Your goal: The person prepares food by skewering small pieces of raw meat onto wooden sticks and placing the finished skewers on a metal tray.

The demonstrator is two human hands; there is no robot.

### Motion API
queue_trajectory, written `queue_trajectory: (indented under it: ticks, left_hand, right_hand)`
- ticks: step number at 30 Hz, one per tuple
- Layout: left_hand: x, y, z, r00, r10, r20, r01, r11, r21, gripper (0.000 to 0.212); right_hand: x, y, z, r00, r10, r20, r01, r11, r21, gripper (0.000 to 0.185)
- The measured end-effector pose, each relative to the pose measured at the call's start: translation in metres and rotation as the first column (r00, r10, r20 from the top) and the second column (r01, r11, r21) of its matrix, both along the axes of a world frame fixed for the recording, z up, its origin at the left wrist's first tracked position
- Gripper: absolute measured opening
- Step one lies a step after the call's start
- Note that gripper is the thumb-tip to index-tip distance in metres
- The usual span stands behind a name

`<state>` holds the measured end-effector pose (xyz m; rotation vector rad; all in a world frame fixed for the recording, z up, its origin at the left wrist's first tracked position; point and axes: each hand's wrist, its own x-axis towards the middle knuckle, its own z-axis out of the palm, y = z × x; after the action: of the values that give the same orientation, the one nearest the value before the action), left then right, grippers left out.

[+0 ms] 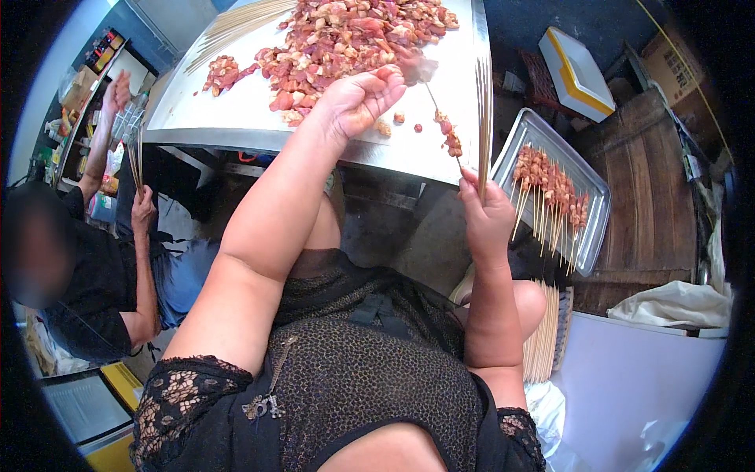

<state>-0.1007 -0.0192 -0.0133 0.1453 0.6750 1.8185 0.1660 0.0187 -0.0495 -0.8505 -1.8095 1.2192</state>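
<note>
My right hand (486, 218) holds a bamboo skewer threaded with small meat pieces (452, 140), tilted up and to the left. A bundle of bare bamboo sticks (483, 118) stands upright in the same hand. My left hand (368, 100) is over the near side of a heap of raw cut meat (348, 41), its fingers curled. A blurred patch beside its fingertips, near the skewer's tip, hides whether they grip a piece. The heap lies on a white tabletop (206, 112) with a metal edge. A few small meat bits (399, 117) are scattered between the heap and the skewer.
Finished meat skewers (548, 183) rest in a metal tray (598, 236) at right, next to wooden boards (643, 194). More bare sticks (540, 336) are by my right knee. At left, another person's hand (143, 209) holds sticks. Loose sticks (236, 26) lie behind the meat.
</note>
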Motion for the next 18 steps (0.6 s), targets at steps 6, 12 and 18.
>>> queue_trajectory:
  ticks: [6, 12, 18]
  left_hand:
    - [0.015, 0.002, 0.006, 0.949, 0.026, -0.314, -0.05, 0.996, -0.069, 0.016]
    - [0.019, 0.001, 0.015, 0.958, -0.029, -0.286, 0.008, 0.997, -0.076, 0.029]
    - [0.029, 0.0, 0.024, 0.97, -0.024, -0.243, 0.023, 1.0, -0.007, 0.035]
  right_hand:
    - [-0.001, 0.002, -0.004, 0.999, -0.001, -0.04, 0.0, 1.0, -0.018, 0.017]
    - [-0.001, -0.001, 0.001, 0.998, 0.063, 0.004, -0.062, 0.998, -0.018, 0.016]
    - [-0.001, -0.002, -0.001, 0.998, 0.067, 0.006, -0.067, 0.998, -0.018, 0.016]
